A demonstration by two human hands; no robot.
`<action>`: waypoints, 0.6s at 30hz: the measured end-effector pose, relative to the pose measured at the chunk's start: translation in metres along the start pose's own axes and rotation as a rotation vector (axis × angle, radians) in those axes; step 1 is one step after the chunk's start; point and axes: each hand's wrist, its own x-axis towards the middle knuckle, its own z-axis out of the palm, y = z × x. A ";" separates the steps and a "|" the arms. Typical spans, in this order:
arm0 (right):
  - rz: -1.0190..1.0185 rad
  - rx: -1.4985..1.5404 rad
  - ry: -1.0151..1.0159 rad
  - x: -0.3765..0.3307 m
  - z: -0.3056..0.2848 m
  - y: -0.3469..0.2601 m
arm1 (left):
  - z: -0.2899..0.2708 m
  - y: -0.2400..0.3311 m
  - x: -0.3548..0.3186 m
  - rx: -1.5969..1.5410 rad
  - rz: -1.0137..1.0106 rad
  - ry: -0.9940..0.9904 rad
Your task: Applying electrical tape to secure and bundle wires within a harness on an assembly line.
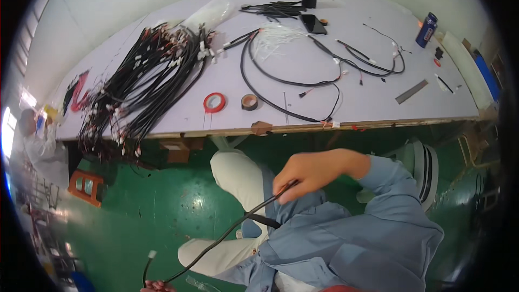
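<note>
Right hand (308, 176), mid-frame, is closed round a black cable (231, 229); it slants from there to the left hand (158, 287), cropped by the bottom-left rim but gripping it too; cable crosses the pale trousers (195, 246); table edge (216, 132) sits further up; green floor (124, 211) spreads out left.

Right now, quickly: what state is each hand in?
Left hand: closed on the black cable, partly cut off.
Right hand: closed on the same cable.
</note>
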 end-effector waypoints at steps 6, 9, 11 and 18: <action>0.130 -0.084 -0.276 0.049 0.051 0.110 | -0.062 -0.100 -0.027 -0.152 -0.271 0.270; 0.165 -0.255 -0.239 0.042 0.043 0.109 | -0.079 -0.138 -0.052 -0.400 -0.332 0.210; 0.122 -0.279 -0.062 0.037 0.025 0.072 | -0.021 -0.141 -0.065 -0.315 -0.268 0.273; 0.355 -0.819 0.747 -0.130 -0.175 0.030 | 0.053 -0.125 -0.070 -0.573 -0.239 0.101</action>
